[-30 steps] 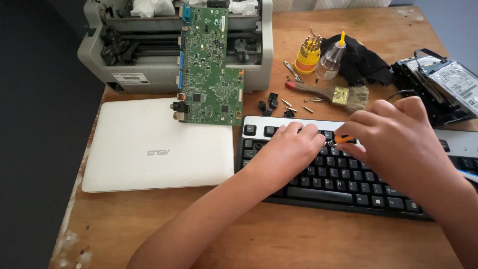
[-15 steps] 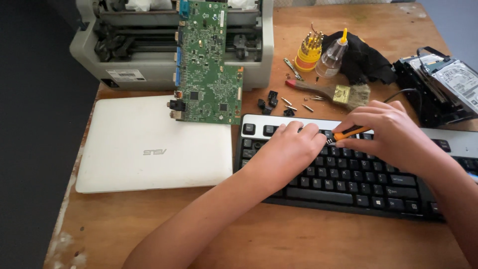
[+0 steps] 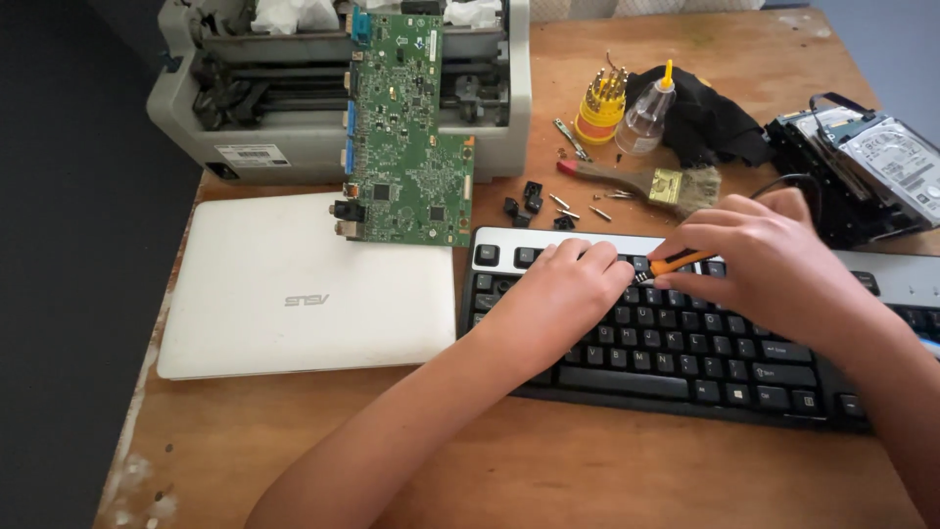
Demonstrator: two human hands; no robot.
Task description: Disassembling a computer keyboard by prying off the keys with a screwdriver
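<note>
Right hand (image 3: pixel 774 264) pinches small orange screwdriver (image 3: pixel 678 263), tip at the black keyboard's (image 3: pixel 685 353) upper key rows. Left hand (image 3: pixel 563 294) curled, steadying keys, holding nothing I can see. A few black keycaps (image 3: pixel 529 201) lie loose on surface (image 3: pixel 587 460); most keys remain seated.

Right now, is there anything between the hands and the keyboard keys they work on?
Nothing visible. The left hand rests on the black keyboard, and the right hand holds an orange tool whose tip meets the upper key rows beside the left fingertips.
</note>
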